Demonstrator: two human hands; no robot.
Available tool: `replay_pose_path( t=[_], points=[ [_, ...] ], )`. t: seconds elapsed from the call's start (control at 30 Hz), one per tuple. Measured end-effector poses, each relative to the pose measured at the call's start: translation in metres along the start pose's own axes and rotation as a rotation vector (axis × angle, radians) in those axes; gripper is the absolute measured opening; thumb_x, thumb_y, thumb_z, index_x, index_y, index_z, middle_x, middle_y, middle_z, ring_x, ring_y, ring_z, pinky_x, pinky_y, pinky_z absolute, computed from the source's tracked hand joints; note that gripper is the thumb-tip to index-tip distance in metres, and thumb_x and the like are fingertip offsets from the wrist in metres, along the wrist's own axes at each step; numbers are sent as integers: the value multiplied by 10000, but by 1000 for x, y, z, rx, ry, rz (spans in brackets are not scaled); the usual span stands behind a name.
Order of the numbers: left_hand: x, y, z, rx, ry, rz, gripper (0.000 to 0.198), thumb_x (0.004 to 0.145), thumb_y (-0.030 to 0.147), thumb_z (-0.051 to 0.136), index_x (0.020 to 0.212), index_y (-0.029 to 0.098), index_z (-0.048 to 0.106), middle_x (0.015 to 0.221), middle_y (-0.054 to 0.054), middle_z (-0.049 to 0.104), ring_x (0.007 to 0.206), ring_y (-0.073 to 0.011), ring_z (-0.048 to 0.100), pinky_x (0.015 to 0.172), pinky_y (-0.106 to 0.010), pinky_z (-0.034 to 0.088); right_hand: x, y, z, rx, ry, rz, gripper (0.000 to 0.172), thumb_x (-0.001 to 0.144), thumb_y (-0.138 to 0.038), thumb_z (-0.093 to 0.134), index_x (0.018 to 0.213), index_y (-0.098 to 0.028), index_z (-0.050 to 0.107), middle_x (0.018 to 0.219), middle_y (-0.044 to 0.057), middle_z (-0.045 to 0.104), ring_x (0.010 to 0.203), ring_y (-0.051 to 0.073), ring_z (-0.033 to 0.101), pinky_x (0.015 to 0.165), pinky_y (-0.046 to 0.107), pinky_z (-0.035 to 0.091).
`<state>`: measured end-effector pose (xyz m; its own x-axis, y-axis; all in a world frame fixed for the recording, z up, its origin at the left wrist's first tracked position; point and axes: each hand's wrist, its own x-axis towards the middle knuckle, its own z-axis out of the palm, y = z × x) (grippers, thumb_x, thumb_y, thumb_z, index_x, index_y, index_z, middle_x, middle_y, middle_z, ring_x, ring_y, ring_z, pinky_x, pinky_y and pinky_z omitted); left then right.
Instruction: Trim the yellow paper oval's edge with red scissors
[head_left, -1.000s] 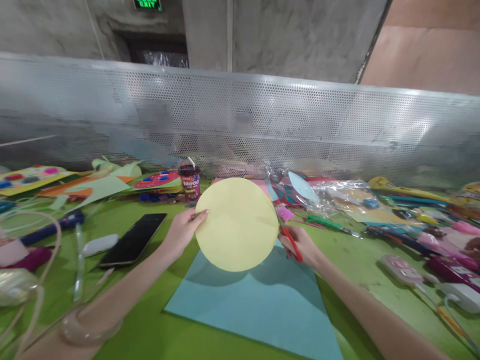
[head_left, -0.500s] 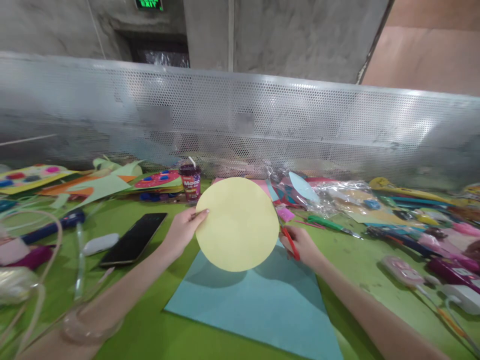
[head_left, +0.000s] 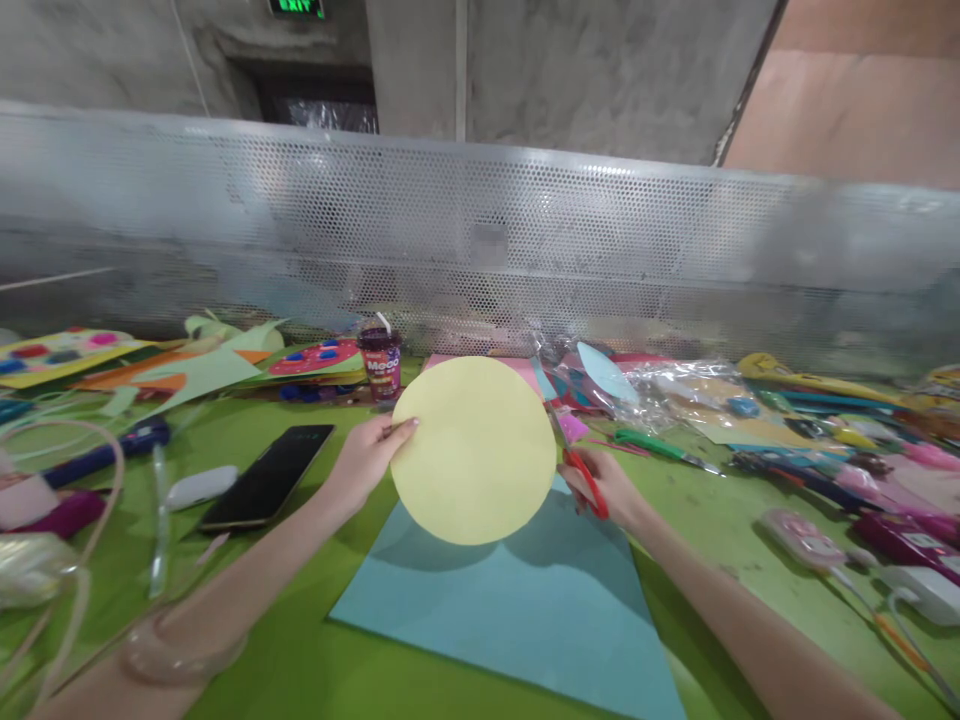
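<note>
A pale yellow paper disc is held up at the centre, above a light blue sheet lying on the green table. My left hand pinches the disc's left edge, thumb in front. Red-handled scissors are in my right hand, whose fingers are closed round the handles. Their blades point up and to the left, beside the disc's right edge. Whether the blades touch the paper I cannot tell.
A black phone and a white case lie left. Behind the disc stands a purple cup. Green-handled scissors, plastic wrapping and a pink device are right. A perforated metal panel crosses the back.
The scissors have shifted slightly right, and more of their blades shows beside the disc. My left hand and the disc are almost unmoved.
</note>
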<state>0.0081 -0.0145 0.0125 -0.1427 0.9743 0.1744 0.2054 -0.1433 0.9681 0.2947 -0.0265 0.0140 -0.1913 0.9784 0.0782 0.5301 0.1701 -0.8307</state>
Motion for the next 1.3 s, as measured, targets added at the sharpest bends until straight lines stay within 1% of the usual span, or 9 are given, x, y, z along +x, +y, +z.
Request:
replay_pose_path(
  t=[0.1,0.33,0.57,0.7,0.87,1.03,1.13,1.3],
  points=[
    [0,-1,0,8,1,6,358,645,465,564,781,141,631,719,-63,687,617,-220,617,521,-276,459,-1,-2,1,-4,-7,6,202,713,-352,442,637,-165,442,426,-57,427,352,87,463,351,189,385],
    [1,-5,-1,81,3,51,380,637,484,560,757,131,631,660,-65,670,573,-211,600,484,-266,425,2,4,4,-7,-12,3,197,698,-337,450,595,-172,416,457,-53,424,355,84,455,336,191,372],
    [2,-7,-1,55,-20,22,415,639,492,560,819,124,628,732,-83,678,630,-228,614,538,-292,453,1,3,4,-28,-13,3,168,699,-305,414,595,-173,410,463,-53,423,365,84,453,345,195,368],
    [3,-9,-1,65,-16,23,428,629,502,566,798,114,629,718,-85,680,603,-223,611,526,-290,455,2,4,5,-23,-13,12,163,698,-301,417,604,-167,421,459,-51,431,364,78,446,345,186,367],
    [4,-9,-1,49,-17,12,392,630,491,574,766,127,629,692,-71,682,586,-211,610,509,-275,451,2,5,5,-17,-5,8,159,693,-295,431,605,-163,439,441,-52,432,352,73,441,334,177,349],
    [3,-8,0,23,-20,6,374,639,481,571,772,135,623,725,-74,682,610,-214,613,529,-280,460,2,5,5,51,-34,9,153,690,-300,432,621,-163,437,433,-61,415,348,80,449,343,191,380],
    [3,-9,-1,66,-18,20,374,651,486,558,762,134,620,697,-70,674,592,-210,604,501,-271,442,2,6,4,69,-42,-1,159,692,-299,432,605,-167,414,442,-63,418,346,73,446,345,189,388],
    [4,-11,-2,88,-13,45,403,666,489,541,829,130,619,726,-73,668,625,-217,605,517,-274,434,2,6,4,19,-53,8,145,705,-289,423,627,-167,422,446,-65,423,353,78,464,344,185,381]
  ],
)
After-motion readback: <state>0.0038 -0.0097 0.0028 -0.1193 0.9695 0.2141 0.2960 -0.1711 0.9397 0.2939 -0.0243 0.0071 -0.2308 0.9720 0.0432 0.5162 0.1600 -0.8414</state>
